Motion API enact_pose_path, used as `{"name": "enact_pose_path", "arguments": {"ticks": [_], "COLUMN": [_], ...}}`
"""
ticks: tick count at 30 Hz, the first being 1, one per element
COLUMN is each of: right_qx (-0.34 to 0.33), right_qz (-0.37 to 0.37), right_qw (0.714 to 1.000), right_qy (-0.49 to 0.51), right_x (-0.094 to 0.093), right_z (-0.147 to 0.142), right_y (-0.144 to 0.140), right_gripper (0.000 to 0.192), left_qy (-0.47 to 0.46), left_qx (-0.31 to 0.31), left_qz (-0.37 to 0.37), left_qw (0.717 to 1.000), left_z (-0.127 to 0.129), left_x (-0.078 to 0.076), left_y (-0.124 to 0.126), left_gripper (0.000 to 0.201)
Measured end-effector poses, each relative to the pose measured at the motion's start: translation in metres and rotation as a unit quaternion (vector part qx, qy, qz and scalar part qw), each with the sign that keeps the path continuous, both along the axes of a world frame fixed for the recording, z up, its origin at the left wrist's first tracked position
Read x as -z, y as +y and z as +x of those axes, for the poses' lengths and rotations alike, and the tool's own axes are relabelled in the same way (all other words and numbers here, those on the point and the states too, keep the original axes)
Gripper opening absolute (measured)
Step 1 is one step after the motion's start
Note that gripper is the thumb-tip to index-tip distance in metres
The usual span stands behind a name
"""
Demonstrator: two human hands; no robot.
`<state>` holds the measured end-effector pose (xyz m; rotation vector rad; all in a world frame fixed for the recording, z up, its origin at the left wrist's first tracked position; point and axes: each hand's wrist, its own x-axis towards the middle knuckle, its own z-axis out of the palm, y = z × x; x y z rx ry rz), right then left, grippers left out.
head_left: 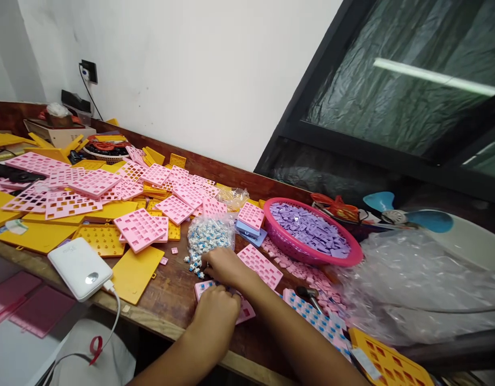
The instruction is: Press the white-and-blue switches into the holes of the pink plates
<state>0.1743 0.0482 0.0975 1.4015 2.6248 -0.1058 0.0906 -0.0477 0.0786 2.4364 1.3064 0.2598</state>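
Loosely curled, both hands (215,316) (223,266) rest their grip on the pink plate (245,311), grasping nothing visibly.

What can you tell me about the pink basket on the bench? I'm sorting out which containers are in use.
The pink basket is round and shallow, of what looks like plastic with a slotted wall and a thick rim. It sits upright on the wooden bench, right of the hands, heaped with small lilac square pieces. Loose pink pieces lie against its near side; clear plastic sheeting reaches its right rim.
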Motion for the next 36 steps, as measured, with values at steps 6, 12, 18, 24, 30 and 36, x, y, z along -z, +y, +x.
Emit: {"name": "enact_pose_path", "arguments": {"ticks": [6, 12, 18, 24, 30, 36], "right_qx": [-0.01, 0.065, 0.089, 0.083, 0.017, 0.049], "right_qz": [-0.03, -0.088, -0.116, -0.1, -0.099, -0.108], "right_qw": [0.967, 0.921, 0.926, 0.947, 0.942, 0.939], "right_qy": [0.253, 0.374, 0.347, 0.294, 0.322, 0.322], "right_x": [-0.016, -0.007, 0.014, 0.014, 0.019, 0.019], "right_z": [0.058, 0.12, 0.128, 0.128, 0.131, 0.129], "right_y": [-0.022, -0.051, -0.063, -0.067, -0.063, -0.062], "right_gripper": [0.022, 0.02, 0.015, 0.028, 0.014, 0.013], "left_qy": [-0.098, -0.198, -0.135, -0.111, -0.061, -0.127], "left_qx": [-0.005, -0.098, -0.104, -0.159, -0.192, -0.188], "left_qz": [0.007, 0.094, 0.074, 0.044, 0.051, 0.065], "left_qw": [0.995, 0.971, 0.983, 0.98, 0.978, 0.972], "left_z": [-0.022, -0.068, -0.081, -0.083, -0.089, -0.087], "left_x": [0.013, 0.026, 0.032, 0.04, 0.042, 0.032], "left_y": [0.004, 0.024, 0.04, 0.042, 0.045, 0.037], "left_gripper": [0.014, 0.023, 0.032, 0.028, 0.022, 0.015]}}
